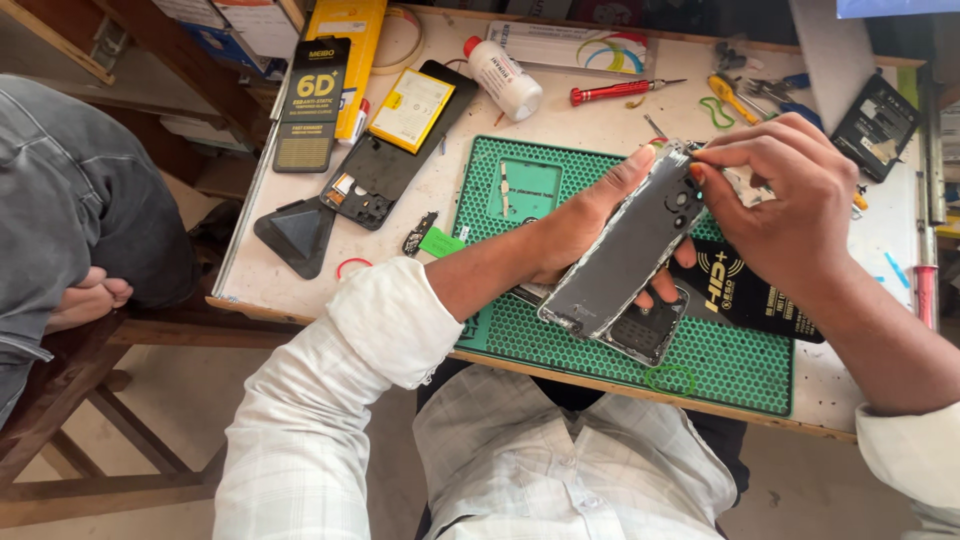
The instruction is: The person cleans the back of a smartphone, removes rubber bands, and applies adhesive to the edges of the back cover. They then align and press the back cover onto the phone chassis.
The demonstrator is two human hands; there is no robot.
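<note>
My left hand [585, 225] holds a grey phone body [625, 250] tilted above the green work mat [600, 350], thumb along its left edge and fingers underneath. My right hand [780, 195] has its fingertips pinched at the phone's top right corner, near the camera holes. Whether something small sits between those fingertips I cannot tell. A black phone frame [650, 330] lies on the mat just under the held phone.
An opened black phone with a yellow battery [395, 140], a black packet [312, 105], a white bottle [503, 78], a red screwdriver [610, 92], tweezers and tools [745, 92] lie on the table. Another person's knee [70, 210] sits at left.
</note>
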